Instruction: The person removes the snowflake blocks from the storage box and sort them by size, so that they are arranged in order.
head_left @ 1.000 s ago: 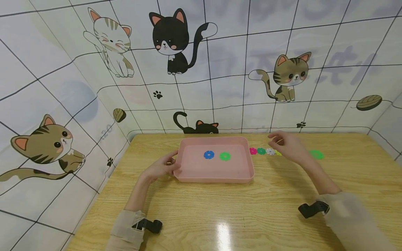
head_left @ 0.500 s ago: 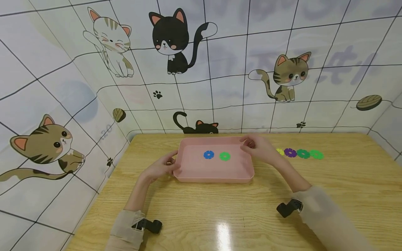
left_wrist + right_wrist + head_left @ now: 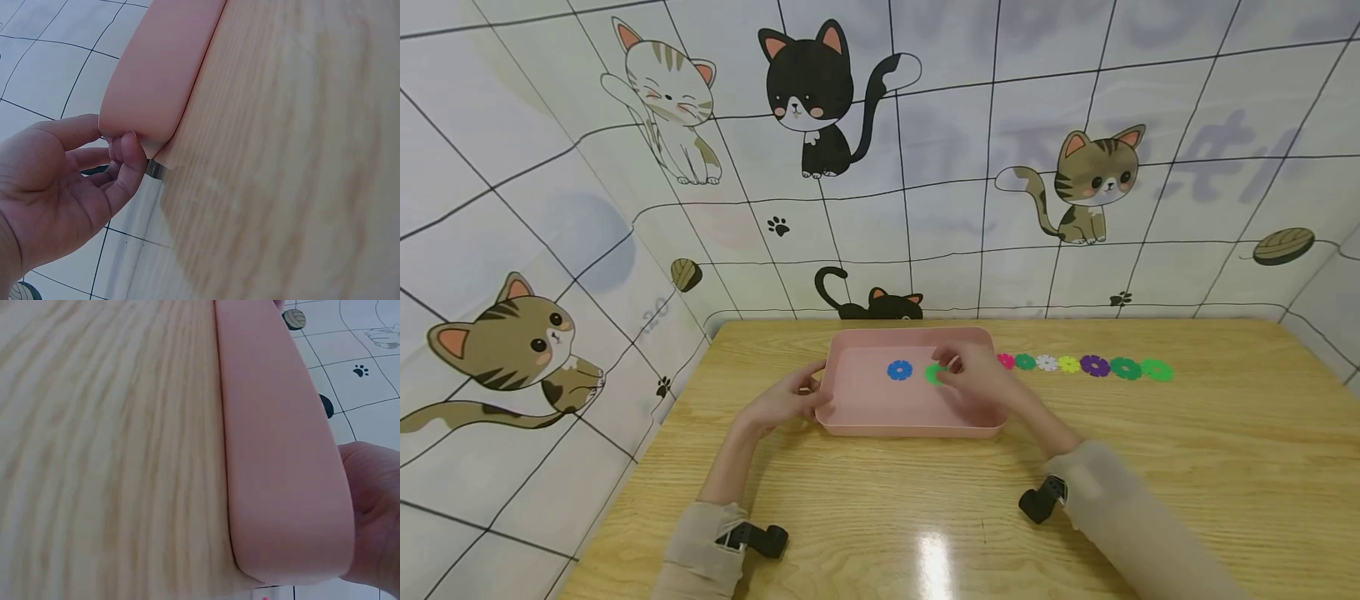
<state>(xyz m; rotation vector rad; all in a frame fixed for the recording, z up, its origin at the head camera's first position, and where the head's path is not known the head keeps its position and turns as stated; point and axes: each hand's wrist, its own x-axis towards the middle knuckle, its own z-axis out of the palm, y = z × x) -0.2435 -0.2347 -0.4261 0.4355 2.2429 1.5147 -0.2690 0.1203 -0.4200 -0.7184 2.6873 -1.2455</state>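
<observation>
A shallow pink tray (image 3: 872, 423) lies on the table, with a blue notched plastic disc (image 3: 899, 370) and a bright green notched disc (image 3: 932, 374) inside it. At its left side, my left hand (image 3: 781, 401) holds the tray's edge between thumb and fingers; in the left wrist view the fingers (image 3: 128, 159) curl at the tray's corner. My right hand (image 3: 979, 374) is inside the tray from the right, its loosely bent fingertips at the green disc and partly covering it. The tray wall (image 3: 281, 444) hides these fingertips in the right wrist view.
Several notched discs stand in a row right of the tray, from a pink one (image 3: 1006, 361) past a purple one (image 3: 1094, 365) to a light green one (image 3: 1156, 369). The wooden table (image 3: 880, 517) meets a cat-patterned wall (image 3: 955, 208) at the back.
My right hand has moved left, from above the row of discs, across the tray's right rim to the green disc. My left hand and the tray have stayed in place.
</observation>
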